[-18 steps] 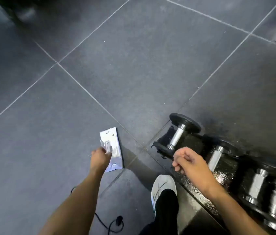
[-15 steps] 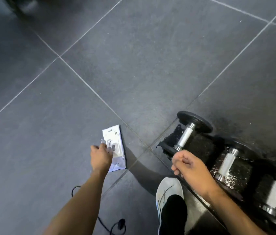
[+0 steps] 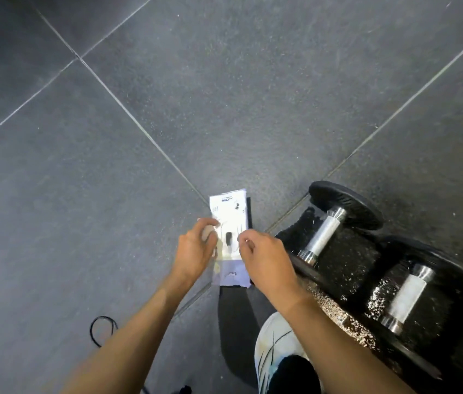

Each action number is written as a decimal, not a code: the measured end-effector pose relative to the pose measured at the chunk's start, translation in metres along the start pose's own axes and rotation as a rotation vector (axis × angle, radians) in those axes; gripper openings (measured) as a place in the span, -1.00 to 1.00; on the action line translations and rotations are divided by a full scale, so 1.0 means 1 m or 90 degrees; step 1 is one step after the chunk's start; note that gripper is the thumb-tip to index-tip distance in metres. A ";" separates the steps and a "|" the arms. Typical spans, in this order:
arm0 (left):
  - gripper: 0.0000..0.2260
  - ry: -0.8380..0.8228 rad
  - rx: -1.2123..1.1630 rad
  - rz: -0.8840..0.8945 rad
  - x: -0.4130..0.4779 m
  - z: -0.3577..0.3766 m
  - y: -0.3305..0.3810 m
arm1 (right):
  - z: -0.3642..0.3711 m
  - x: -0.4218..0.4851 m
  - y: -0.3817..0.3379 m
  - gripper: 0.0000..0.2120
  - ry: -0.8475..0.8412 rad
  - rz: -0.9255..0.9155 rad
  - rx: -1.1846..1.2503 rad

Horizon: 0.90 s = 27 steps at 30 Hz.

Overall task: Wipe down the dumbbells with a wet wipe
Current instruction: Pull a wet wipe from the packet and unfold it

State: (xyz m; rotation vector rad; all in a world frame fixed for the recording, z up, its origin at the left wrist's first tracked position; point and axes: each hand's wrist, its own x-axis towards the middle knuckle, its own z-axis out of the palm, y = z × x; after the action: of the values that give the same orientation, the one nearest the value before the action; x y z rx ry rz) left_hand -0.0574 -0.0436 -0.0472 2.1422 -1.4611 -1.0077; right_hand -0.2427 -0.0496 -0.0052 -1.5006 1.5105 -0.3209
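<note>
Both hands are down at the wet wipe pack on the grey tiled floor — the left hand curls its fingers onto the pack's left edge, the right hand pinches at the flap in the middle, though whether it holds anything I cannot tell. Just right of the pack sits the nearest dumbbell, chrome handle showing, with a second dumbbell beside it, nearer and further right. A white shoe stands near the bottom edge — a black cable loops at left.
</note>
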 end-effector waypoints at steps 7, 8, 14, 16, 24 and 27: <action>-0.76 -0.109 0.036 0.015 -0.001 0.032 -0.010 | 0.048 0.038 0.013 -0.64 -0.116 0.131 -0.279; -0.75 -0.108 0.033 0.005 0.001 0.034 -0.012 | 0.053 0.040 0.015 -0.63 -0.106 0.132 -0.294; -0.72 -0.083 0.062 0.018 0.007 0.040 -0.017 | 0.076 0.046 0.019 -0.66 -0.103 0.093 -0.407; -0.74 -0.079 0.059 0.012 0.008 0.042 -0.017 | 0.079 0.048 0.018 -0.68 -0.104 0.076 -0.441; -0.74 -0.032 -0.011 0.032 0.007 0.051 -0.022 | 0.086 0.047 0.023 -0.68 -0.081 0.039 -0.505; -0.64 -0.034 -0.006 0.047 0.009 0.049 -0.028 | 0.087 0.046 0.022 -0.70 -0.119 0.000 -0.529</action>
State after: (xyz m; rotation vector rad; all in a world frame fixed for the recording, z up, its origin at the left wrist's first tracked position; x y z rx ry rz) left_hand -0.0729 -0.0356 -0.1020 2.0538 -1.5454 -1.0502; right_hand -0.1818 -0.0486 -0.0860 -2.0839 1.5664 0.5055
